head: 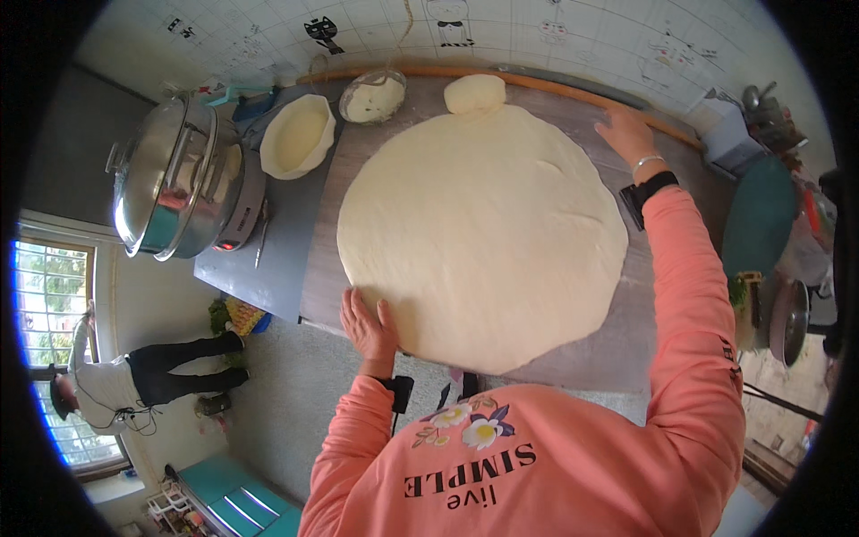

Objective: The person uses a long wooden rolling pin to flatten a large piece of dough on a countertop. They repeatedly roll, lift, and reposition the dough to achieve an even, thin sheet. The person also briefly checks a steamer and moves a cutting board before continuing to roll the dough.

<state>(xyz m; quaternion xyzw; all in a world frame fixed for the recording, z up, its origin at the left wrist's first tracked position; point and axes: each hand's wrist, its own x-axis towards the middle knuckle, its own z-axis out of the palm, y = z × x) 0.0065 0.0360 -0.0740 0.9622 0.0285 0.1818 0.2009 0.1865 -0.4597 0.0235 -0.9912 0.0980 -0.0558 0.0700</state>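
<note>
A large, thin round sheet of dough [483, 235] covers much of a wooden board [329, 268]. My left hand [368, 325] lies flat at the sheet's near left edge, thumb apart from the fingers. At the back right, my right hand [627, 137] is off the dough, its fingers at a long wooden rolling pin [557, 82] along the wall; I cannot tell if they grip it. A smaller lump of dough [475, 94] touches the sheet's far edge.
Left of the board stand a bowl of pale contents [298, 137], a bowl of flour [374, 97] and a lidded steel steamer [181, 174] on an electric cooker [241, 215]. A green oval object [762, 215] is at right. Another person [134, 376] stands by the window.
</note>
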